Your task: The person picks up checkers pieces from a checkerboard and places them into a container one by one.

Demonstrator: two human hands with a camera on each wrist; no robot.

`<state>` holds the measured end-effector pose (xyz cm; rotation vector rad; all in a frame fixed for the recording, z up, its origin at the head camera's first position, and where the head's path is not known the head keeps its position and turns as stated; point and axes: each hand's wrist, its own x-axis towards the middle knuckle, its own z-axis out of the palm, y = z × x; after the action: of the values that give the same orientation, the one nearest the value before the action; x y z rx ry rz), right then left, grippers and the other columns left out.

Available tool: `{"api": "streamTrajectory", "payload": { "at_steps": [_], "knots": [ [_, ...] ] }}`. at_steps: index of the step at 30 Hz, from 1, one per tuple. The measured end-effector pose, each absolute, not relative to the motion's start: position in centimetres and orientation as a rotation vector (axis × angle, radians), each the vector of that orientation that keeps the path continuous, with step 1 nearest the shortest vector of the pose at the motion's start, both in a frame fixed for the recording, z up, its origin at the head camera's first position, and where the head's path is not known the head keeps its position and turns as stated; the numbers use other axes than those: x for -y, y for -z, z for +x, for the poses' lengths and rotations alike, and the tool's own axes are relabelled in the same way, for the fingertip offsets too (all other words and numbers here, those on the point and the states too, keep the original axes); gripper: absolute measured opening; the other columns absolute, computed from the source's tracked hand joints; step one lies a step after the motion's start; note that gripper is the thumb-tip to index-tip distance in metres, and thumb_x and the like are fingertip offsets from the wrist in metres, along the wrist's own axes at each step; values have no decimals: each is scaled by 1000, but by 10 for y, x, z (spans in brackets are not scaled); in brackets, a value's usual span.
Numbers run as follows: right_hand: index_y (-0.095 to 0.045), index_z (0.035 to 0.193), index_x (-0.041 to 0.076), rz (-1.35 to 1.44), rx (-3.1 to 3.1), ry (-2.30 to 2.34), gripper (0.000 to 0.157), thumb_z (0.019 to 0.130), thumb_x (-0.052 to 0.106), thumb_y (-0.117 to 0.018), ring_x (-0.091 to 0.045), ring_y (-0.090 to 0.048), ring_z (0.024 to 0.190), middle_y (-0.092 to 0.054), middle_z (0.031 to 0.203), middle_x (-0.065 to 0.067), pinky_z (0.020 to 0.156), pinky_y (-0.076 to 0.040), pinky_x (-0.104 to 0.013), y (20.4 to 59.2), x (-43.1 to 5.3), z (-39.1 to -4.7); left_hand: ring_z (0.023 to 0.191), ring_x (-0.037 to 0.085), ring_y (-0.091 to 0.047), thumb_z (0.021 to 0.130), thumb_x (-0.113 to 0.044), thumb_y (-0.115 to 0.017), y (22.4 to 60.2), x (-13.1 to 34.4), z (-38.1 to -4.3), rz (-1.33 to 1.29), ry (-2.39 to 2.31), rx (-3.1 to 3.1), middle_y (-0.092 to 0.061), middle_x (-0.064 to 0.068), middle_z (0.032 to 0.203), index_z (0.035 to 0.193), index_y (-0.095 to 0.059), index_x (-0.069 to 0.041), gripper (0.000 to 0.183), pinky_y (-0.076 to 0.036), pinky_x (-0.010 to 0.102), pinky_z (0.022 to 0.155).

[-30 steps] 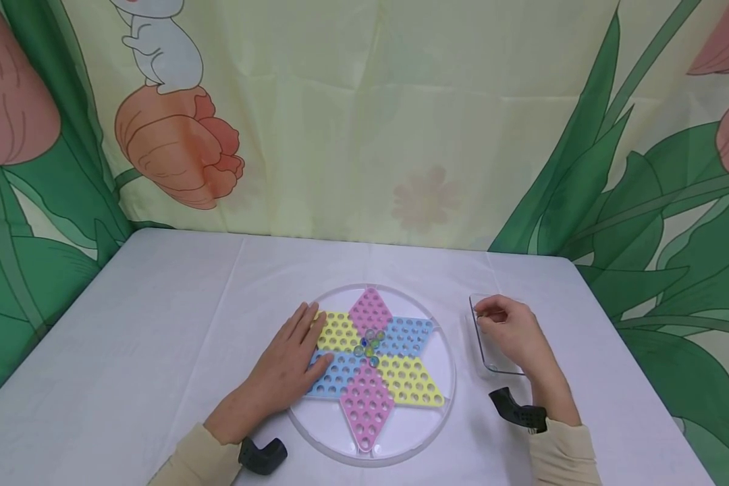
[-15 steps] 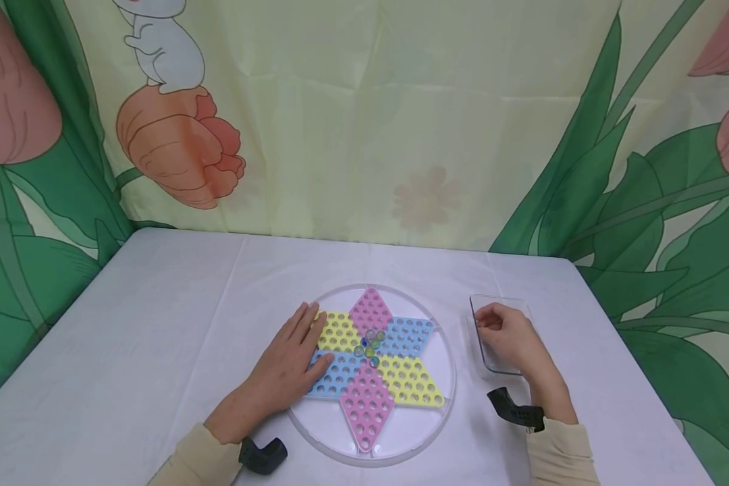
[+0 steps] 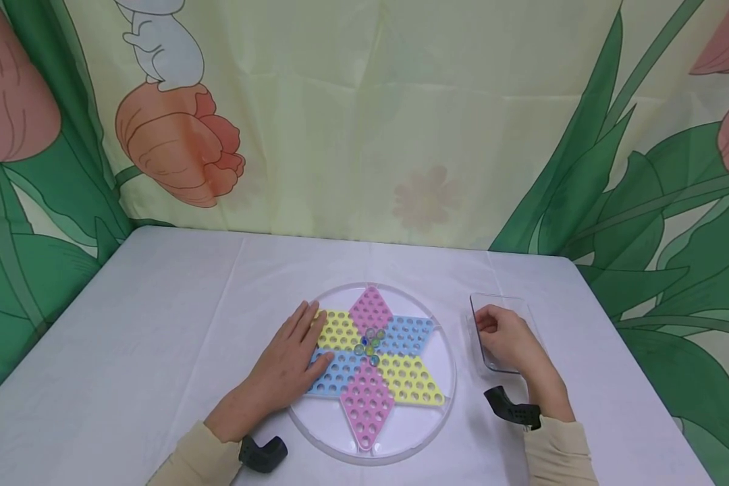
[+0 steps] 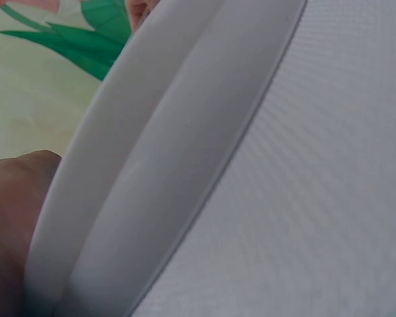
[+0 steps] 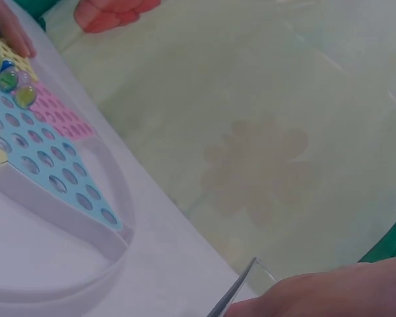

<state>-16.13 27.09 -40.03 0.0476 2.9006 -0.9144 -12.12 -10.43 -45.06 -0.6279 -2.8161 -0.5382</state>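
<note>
A round white Chinese checkers board (image 3: 366, 405) with a pink, blue and yellow star lies in the middle of the head view. Several glass marbles (image 3: 370, 342) cluster at the star's centre. My left hand (image 3: 288, 358) rests flat on the board's left side, fingers straight. To the right stands a clear plastic box (image 3: 478, 336). My right hand (image 3: 510, 341) reaches into it with bent fingers; whether they hold anything is hidden. In the right wrist view the box's edge (image 5: 235, 289) shows beside that hand. The left wrist view shows mostly the board's side wall (image 4: 138, 158).
A white cloth (image 3: 164, 324) covers the table. Behind its far edge hangs a curtain (image 3: 340, 135) printed with tulips and a rabbit. Black wrist cameras sit at the left wrist (image 3: 262, 455) and the right wrist (image 3: 511, 408).
From the box's upper part, my right hand has lowered a little into it, and its wrist has shifted slightly left. My left hand and the marbles stay put.
</note>
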Motion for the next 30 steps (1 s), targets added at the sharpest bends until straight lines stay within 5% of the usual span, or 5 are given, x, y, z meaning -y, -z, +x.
{"api": "streamTrajectory", "payload": {
  "at_steps": [22,30],
  "knots": [
    [-63,116,3,8,-3153,1081,22,96,10,-57,-30,-59,104,-66,112,-18,92,-55,-50,367,-259,-148,153,36,-19,95,-42,-58,448,103,-121,-628,529,2840,-27,18,162,151,-37,0,73,-25,52,122],
    [-64,117,8,-5,-3158,1145,21,98,14,-58,-24,-59,105,-67,113,-13,88,-51,-25,364,-256,-148,153,36,-20,95,-42,-59,449,104,-121,-622,525,2836,-28,18,162,151,-38,0,73,-26,52,122]
  ]
}}
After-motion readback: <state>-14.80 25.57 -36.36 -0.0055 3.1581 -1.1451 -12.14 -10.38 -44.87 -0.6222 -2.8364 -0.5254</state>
